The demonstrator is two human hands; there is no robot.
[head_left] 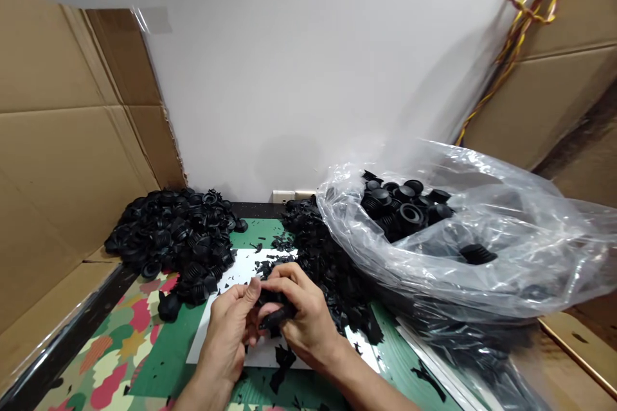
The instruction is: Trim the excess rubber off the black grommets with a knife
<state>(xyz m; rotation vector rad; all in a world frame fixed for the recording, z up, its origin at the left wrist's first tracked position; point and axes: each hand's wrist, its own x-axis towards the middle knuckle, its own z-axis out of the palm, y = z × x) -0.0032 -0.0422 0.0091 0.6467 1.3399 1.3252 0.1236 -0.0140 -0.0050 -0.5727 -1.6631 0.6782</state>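
Observation:
My left hand (230,321) and my right hand (303,308) meet over a white sheet (205,337). Between their fingers is a black rubber part (272,297), mostly covered by the fingers. Both hands are closed on it, thumb and fingertips pinching from either side. A dark rounded piece (278,317) shows under the right fingers; whether it belongs to the same part I cannot tell. Just below the hands, torn black scraps (283,359) lie on the sheet's near edge.
Left stands a heap of black ribbed rubber parts (173,231). A pile of black scraps (332,263) lies right of the sheet. A clear plastic bag (520,270) holds more ribbed parts (409,212). Cardboard (58,103) flanks the left; a gold-coloured device (576,337) lies far right.

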